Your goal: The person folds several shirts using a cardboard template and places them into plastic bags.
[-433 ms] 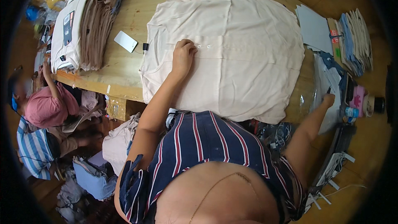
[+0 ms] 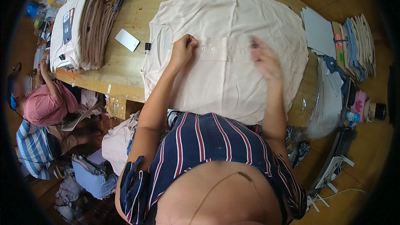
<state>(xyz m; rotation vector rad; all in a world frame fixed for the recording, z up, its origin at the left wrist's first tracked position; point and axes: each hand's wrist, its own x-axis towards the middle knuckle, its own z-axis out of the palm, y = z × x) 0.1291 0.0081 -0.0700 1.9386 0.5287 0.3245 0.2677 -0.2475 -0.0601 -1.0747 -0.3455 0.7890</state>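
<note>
A cream buttoned shirt (image 2: 233, 21) lies spread flat on the wooden table (image 2: 137, 12). My left hand (image 2: 183, 49) rests on the shirt near its button strip, fingers curled and pinching the cloth. Blurred with motion, my right hand (image 2: 263, 60) hovers over the shirt's right half with fingers apart and nothing in it. My forearms come up from my striped top at the lower edge.
Stacks of folded brown and white garments (image 2: 89, 21) lie at the table's left, a white phone (image 2: 127, 40) beside them. Grey card sheets (image 2: 318, 31), folded cloths (image 2: 358, 46) and clear plastic bags (image 2: 329, 100) sit at the right. Two people (image 2: 39, 108) sit low on the left.
My right hand has come from the plastic bags at the table's right edge onto the shirt. The left hand has stayed on the button strip.
</note>
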